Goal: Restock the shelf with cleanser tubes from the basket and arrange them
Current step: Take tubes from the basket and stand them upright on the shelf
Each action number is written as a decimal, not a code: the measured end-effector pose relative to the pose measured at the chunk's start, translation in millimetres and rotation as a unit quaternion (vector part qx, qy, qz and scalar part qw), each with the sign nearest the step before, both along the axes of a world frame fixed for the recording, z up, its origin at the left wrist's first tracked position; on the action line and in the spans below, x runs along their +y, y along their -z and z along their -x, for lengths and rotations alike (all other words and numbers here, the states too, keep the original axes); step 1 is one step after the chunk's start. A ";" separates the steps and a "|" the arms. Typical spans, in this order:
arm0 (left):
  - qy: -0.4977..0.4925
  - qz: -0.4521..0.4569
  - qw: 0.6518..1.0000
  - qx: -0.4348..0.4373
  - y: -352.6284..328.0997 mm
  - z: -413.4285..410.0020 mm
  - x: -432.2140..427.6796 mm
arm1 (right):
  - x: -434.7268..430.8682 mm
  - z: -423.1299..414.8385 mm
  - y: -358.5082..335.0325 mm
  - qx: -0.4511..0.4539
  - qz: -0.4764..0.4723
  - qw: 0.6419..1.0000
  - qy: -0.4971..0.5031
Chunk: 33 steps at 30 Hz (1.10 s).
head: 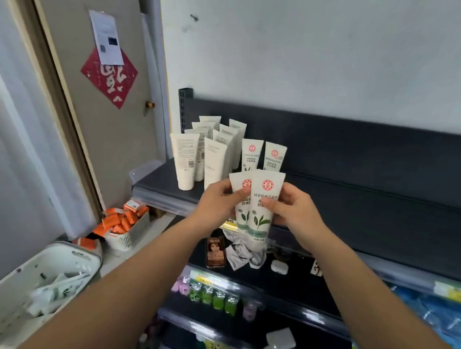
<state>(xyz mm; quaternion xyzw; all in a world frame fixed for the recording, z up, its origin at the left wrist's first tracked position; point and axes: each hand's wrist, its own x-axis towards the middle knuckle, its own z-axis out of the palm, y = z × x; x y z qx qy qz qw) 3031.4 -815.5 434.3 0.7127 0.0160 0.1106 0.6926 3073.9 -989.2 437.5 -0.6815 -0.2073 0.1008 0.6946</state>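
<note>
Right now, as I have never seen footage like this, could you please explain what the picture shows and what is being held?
There is no machine here: one camera worn on a person's head looks down at their bare hands. The left hand and right hand together grip two leaf-printed cleanser tubes, overlapping, in front of the dark shelf. On that shelf stand two matching tubes and, to their left, a cluster of plain white tubes. The white basket at lower left holds more tubes.

A phone lies beside a crumpled cloth and earbud case.
</note>
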 end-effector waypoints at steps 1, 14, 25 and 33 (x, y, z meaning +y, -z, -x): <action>-0.002 -0.005 1.000 -0.001 -1.8 -5.4 -5.7 | -5.5 -4.9 -0.3 -0.002 -0.002 1.000 0.005; -0.079 -0.178 0.981 -0.027 -13.4 -87.7 -0.7 | -17.2 -84.6 5.9 -0.037 0.016 0.991 0.128; -0.139 -0.291 0.945 -0.060 -8.7 -136.1 16.9 | 17.5 -122.1 21.9 -0.038 0.066 0.985 0.157; -0.125 -0.383 0.912 -0.085 -20.0 -150.3 18.6 | 32.0 -133.3 11.0 -0.079 0.100 0.979 0.157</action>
